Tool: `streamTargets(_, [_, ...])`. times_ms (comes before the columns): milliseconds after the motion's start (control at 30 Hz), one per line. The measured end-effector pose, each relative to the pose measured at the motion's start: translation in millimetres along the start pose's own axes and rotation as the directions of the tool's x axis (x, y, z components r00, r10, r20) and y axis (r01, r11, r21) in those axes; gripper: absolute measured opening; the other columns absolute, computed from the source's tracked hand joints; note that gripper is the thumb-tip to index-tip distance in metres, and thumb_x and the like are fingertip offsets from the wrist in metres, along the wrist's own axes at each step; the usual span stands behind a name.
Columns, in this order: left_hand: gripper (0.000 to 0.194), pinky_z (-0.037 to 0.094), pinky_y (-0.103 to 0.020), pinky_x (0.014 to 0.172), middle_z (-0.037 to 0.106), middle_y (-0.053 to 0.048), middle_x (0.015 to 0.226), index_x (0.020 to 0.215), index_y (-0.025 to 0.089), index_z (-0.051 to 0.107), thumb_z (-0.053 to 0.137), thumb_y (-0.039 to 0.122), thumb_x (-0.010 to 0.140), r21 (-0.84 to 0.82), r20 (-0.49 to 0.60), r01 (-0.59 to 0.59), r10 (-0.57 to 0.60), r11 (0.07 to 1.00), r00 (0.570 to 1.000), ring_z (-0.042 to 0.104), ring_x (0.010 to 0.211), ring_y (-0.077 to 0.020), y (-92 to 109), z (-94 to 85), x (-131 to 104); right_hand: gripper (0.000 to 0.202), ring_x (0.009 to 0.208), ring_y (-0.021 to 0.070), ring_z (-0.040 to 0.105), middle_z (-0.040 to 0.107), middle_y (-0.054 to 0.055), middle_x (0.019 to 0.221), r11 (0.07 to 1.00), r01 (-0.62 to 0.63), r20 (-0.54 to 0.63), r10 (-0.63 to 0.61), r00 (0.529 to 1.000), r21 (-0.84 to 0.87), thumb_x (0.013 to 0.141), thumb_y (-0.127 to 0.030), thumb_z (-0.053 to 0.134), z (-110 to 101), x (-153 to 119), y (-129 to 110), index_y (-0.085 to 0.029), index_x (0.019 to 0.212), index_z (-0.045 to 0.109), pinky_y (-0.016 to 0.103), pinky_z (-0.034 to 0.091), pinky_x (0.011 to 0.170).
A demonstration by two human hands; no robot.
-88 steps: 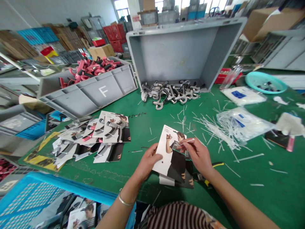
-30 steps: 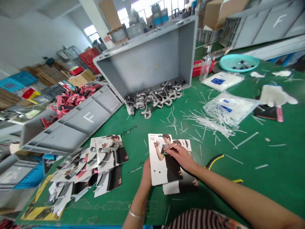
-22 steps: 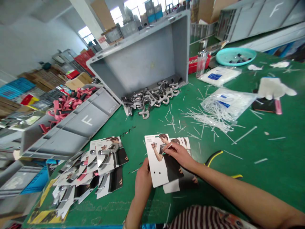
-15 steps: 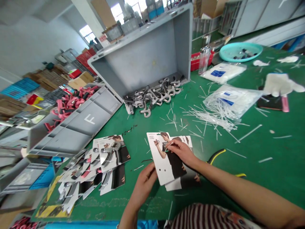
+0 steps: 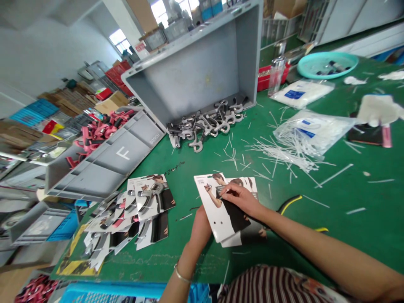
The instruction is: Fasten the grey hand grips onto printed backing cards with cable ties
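A printed backing card with a person's picture and two small holes lies tilted over several similar cards. My right hand rests on its front, thumb and fingers pinched at the card's middle on a thin pale strip that looks like a cable tie. My left hand reaches behind the card's left edge; its fingers are hidden. To the left lies a pile of cards with tube cutters fixed to them, grey ones and some red. Beside my right forearm are yellow-and-black pliers, partly covered.
Grey tube cutters spill from a tipped grey crate. Left of it, another crate holds red cutters. White cable ties spread from a clear bag. A turquoise plate and white glove lie right.
My left hand has slid from the card's left edge further behind it, so its fingers no longer show. My right hand stays pinched at the card's middle. The whole view has shifted slightly.
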State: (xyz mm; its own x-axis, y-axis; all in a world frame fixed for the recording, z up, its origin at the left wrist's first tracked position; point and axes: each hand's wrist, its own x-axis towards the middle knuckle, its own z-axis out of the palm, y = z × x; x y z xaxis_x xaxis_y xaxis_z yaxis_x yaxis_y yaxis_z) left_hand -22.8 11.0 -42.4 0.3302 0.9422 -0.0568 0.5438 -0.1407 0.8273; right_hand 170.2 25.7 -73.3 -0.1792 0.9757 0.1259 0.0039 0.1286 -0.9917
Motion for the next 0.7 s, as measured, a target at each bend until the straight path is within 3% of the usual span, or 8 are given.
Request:
streamTargets(100, [0.007,0.046,-0.032,0.067,0.066,-0.006,0.067,0.066,0.017,0.068,0.063,0.017,0.071,-0.043,-0.031,0.115,-0.116,0.992,0.993,0.056,0.066,-0.0205,-8.2,5.5,5.3,0.021,0.084,0.0192,0.059,0.066,0.003,0.091,0.996,0.048,0.025,-0.046,0.999,-0.072,0.091,-0.040,0.059,-1.4,-1.6,-0.4,-0.021,0.093,0.069,0.032,0.044,0.078])
streamTargets(267, [0.012,0.041,-0.028,0.060,0.060,-0.003,0.060,0.059,0.017,0.060,0.064,0.022,0.069,-0.115,-0.085,0.129,-0.139,0.985,0.987,0.050,0.060,-0.0172,-13.7,6.4,-0.8,0.023,0.081,0.0188,0.060,0.066,0.002,0.089,0.998,0.009,0.044,-0.007,0.999,-0.058,0.092,-0.041,0.057,-0.9,-3.7,0.3,-0.021,0.095,0.067,0.030,0.044,0.074])
streamTargets(400, [0.014,0.041,-0.029,0.061,0.059,-0.003,0.060,0.060,0.017,0.061,0.065,0.025,0.070,-0.130,-0.118,0.125,-0.141,0.984,0.983,0.050,0.060,-0.0178,-8.2,5.6,-6.3,0.019,0.086,0.0197,0.060,0.066,0.003,0.092,0.991,0.076,0.065,-0.069,0.995,-0.112,0.094,-0.037,0.055,0.4,-4.0,-4.3,-0.023,0.096,0.068,0.033,0.045,0.080])
streamTargets(467, [0.008,0.043,-0.030,0.066,0.063,-0.003,0.069,0.071,0.016,0.065,0.064,0.024,0.072,-0.129,-0.178,0.120,-0.142,0.984,0.974,0.055,0.066,-0.0191,-2.6,3.8,-8.0,0.020,0.092,0.0204,0.059,0.065,0.004,0.095,0.981,0.139,0.093,-0.127,0.988,-0.137,0.097,-0.033,0.050,0.1,-4.4,-7.4,-0.024,0.099,0.068,0.035,0.044,0.087])
streamTargets(567, [0.031,0.046,-0.030,0.075,0.068,-0.004,0.088,0.100,0.018,0.065,0.069,0.023,0.070,-0.175,-0.282,0.138,-0.184,0.975,0.942,0.060,0.079,-0.0203,3.4,-0.2,-10.8,0.026,0.100,0.0208,0.058,0.063,0.006,0.101,0.959,0.231,0.174,-0.202,0.964,-0.166,0.100,-0.029,0.042,-0.8,-7.3,-11.4,-0.025,0.104,0.068,0.038,0.043,0.094])
streamTargets(633, [0.045,0.047,-0.030,0.078,0.069,-0.004,0.097,0.112,0.019,0.061,0.072,0.026,0.069,-0.311,-0.255,0.161,-0.245,0.937,0.935,0.062,0.084,-0.0207,4.2,-2.9,-13.0,0.022,0.103,0.0212,0.057,0.061,0.006,0.105,0.948,0.256,0.220,-0.213,0.952,-0.188,0.098,-0.029,0.047,-0.5,-10.7,-12.8,-0.025,0.108,0.066,0.038,0.043,0.095])
streamTargets(700, [0.045,0.049,-0.031,0.080,0.070,-0.006,0.103,0.115,0.018,0.061,0.069,0.036,0.075,-0.507,-0.156,0.187,-0.303,0.842,0.940,0.063,0.089,-0.0219,3.8,-5.6,-15.0,0.017,0.104,0.0215,0.056,0.060,0.006,0.105,0.941,0.263,0.231,-0.213,0.949,-0.214,0.096,-0.030,0.054,1.1,-13.9,-13.0,-0.025,0.106,0.066,0.038,0.043,0.095])
